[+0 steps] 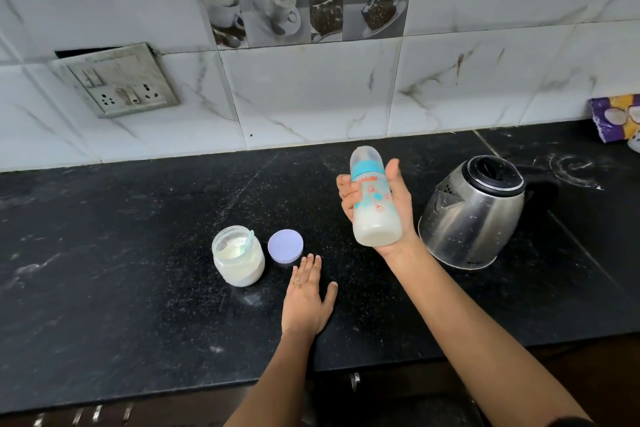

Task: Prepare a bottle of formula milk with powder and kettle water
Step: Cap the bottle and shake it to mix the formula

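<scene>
My right hand (pixel 398 204) grips a capped baby bottle (pixel 372 204) with a blue collar, held above the black counter and tilted with its cap away from me. Milky white liquid fills its lower part. My left hand (pixel 308 295) rests flat on the counter, fingers straight, just below the lilac jar lid (pixel 285 248). The open glass jar of white powder (pixel 239 258) stands left of the lid with a pale green scoop inside. The steel kettle (pixel 474 215) with its black lid down sits right of the bottle.
The black stone counter (pixel 121 270) runs to a front edge near me. A tiled wall with a socket plate (pixel 117 81) rises behind. A purple and yellow packet (pixel 616 118) lies at the far right. White powder smears mark the counter behind the kettle.
</scene>
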